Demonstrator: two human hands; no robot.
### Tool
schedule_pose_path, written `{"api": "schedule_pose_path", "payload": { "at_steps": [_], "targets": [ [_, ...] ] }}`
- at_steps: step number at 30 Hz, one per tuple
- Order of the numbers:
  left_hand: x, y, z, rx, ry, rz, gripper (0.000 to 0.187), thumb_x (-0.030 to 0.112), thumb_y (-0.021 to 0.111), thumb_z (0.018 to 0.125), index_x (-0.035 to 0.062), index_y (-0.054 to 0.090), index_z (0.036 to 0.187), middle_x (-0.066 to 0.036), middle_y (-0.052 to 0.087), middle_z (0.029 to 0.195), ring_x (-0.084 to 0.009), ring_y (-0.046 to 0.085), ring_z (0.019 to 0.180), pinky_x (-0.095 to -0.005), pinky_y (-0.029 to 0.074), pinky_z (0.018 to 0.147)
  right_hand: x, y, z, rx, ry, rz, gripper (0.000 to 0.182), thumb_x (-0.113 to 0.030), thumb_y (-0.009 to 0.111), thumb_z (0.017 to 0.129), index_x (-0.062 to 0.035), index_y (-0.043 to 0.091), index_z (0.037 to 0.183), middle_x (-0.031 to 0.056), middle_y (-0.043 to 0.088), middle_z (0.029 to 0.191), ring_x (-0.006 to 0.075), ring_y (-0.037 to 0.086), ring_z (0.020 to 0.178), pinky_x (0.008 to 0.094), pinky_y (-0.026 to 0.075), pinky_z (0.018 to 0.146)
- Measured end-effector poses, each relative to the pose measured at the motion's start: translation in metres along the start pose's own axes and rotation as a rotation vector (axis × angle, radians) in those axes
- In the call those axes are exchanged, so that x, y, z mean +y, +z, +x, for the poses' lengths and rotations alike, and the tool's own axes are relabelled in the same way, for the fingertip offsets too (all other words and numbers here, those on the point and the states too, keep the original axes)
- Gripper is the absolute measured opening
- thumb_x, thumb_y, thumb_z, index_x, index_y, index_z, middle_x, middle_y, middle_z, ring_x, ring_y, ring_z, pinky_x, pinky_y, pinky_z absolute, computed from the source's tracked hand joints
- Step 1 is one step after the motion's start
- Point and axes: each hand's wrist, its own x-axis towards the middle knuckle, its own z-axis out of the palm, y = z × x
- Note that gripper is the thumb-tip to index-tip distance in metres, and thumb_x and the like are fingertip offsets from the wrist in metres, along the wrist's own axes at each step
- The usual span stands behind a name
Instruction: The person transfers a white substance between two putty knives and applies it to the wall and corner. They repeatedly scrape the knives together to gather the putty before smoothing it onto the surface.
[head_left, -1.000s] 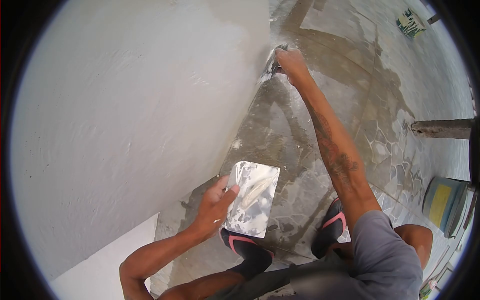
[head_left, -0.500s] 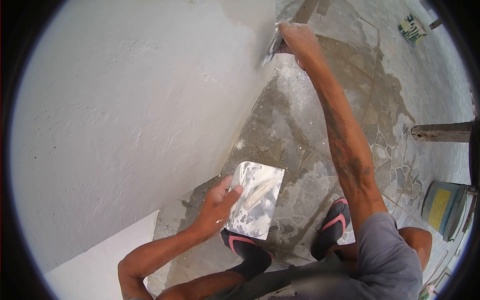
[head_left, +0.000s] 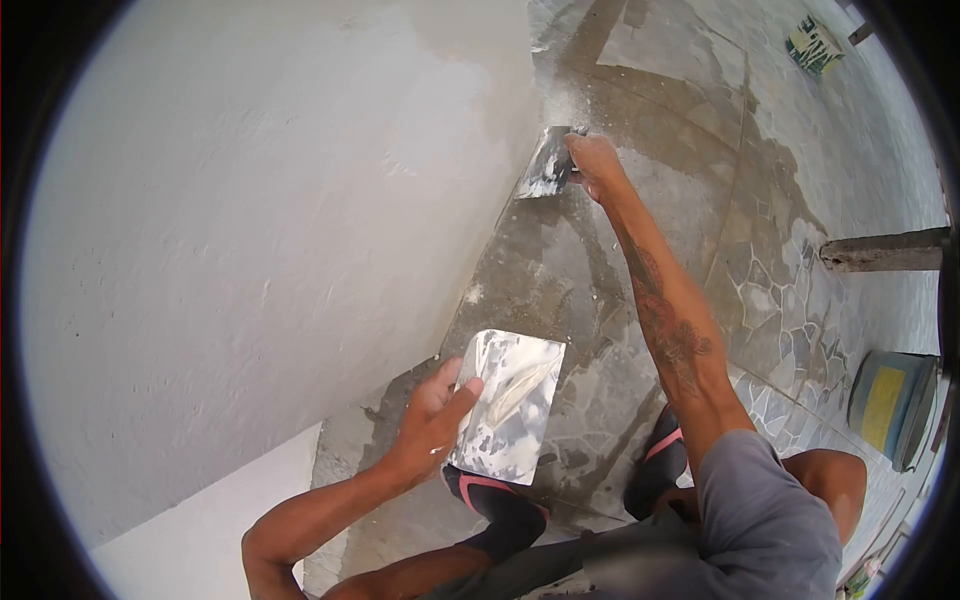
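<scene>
My left hand (head_left: pixel 435 415) grips the left edge of a flat rectangular plate (head_left: pixel 525 440), its thumb on top. White and grey paste smears cover the plate, with a thicker pale streak in its middle. Farther forward, my right hand (head_left: pixel 594 163) is closed round the handle side of a wide trowel (head_left: pixel 548 165) with a paste-marked blade. The blade's left edge is close to the lower edge of the grey wall (head_left: pixel 260 240); whether they touch I cannot tell.
A stained stone-pattern floor (head_left: pixel 620 390) lies below, with my feet in dark footwear with pink straps. At the right are a grey bucket with a yellow patch (head_left: pixel 882 408) and a wooden post (head_left: pixel 885 251). A marked tub (head_left: pixel 815 46) stands at the far right.
My right hand has come down the view towards me with the trowel, whose blade now shows more fully. My left hand and the plate have barely moved.
</scene>
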Motion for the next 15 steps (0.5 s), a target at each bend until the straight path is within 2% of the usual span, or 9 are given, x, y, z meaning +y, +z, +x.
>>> {"api": "schedule_pose_path", "payload": {
  "at_steps": [2,5,8,15],
  "targets": [
    [0.001,0.001,-0.001,0.01,-0.007,0.025,0.036,0.014,0.048,0.102,-0.0043,0.044,0.132,-0.012,0.06,0.12,-0.0117,0.058,0.105,-0.0269,0.047,0.091,0.0,0.004,0.001,0.005,0.026,-0.012,0.017,-0.013,0.055,0.085,0.0024,0.059,0.091,0.0076,0.057,0.083,0.0236,0.06,0.076,0.0527,0.052,0.076],
    [-0.007,-0.004,-0.002,0.017,0.001,0.021,0.045,0.02,0.053,0.1,-0.003,0.041,0.137,-0.012,0.061,0.119,-0.0125,0.062,0.101,-0.0273,0.051,0.088,-0.002,0.011,-0.002,-0.009,0.028,-0.012,0.018,-0.013,0.056,0.085,0.0026,0.059,0.092,0.0079,0.058,0.084,0.0238,0.06,0.076,0.0524,0.052,0.076],
    [-0.005,-0.004,-0.003,0.024,-0.012,0.012,0.036,0.015,0.049,0.102,-0.004,0.044,0.132,-0.012,0.06,0.119,-0.0113,0.058,0.104,-0.0267,0.048,0.09,-0.004,0.017,-0.003,-0.051,0.02,0.012,0.019,-0.014,0.057,0.085,0.0026,0.06,0.093,0.0081,0.058,0.085,0.0236,0.06,0.077,0.0509,0.052,0.076],
    [-0.01,-0.01,-0.006,0.018,-0.01,-0.005,0.037,0.016,0.05,0.102,-0.0041,0.044,0.133,-0.011,0.059,0.121,-0.0108,0.057,0.105,-0.0263,0.047,0.091,-0.01,0.026,0.0,-0.037,0.019,0.004,0.017,-0.013,0.057,0.086,0.0008,0.062,0.094,0.0068,0.058,0.085,0.0218,0.059,0.076,0.0464,0.053,0.077]
  ]
}}
